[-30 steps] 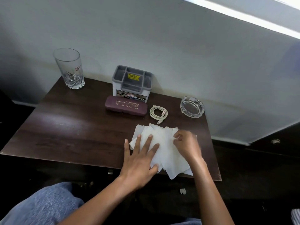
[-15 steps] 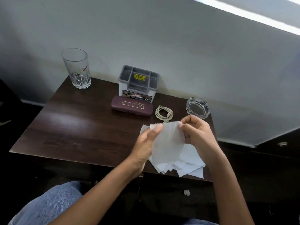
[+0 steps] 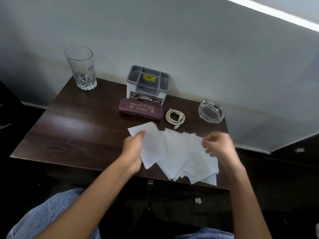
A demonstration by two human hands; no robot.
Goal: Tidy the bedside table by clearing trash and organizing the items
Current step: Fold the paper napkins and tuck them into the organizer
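Note:
Several white tissues (image 3: 186,156) lie fanned out near the front right edge of the dark wooden bedside table (image 3: 72,135). My left hand (image 3: 133,150) grips one tissue sheet (image 3: 150,144), held out to the left of the pile. My right hand (image 3: 219,147) rests at the right edge of the pile, fingers pinching at the top tissue's edge. Behind the pile lie a maroon glasses case (image 3: 140,109) and a coiled white cable (image 3: 175,117).
A tall drinking glass (image 3: 81,68) stands at the back left. A grey and white organizer box (image 3: 147,84) sits against the wall behind the case. A glass ashtray (image 3: 211,111) is at the back right. A small white scrap (image 3: 198,200) lies on the floor.
The single tissue was lifted off the pile with both hands. Now my left hand alone holds it out to the left, and my right hand has dropped back onto the pile.

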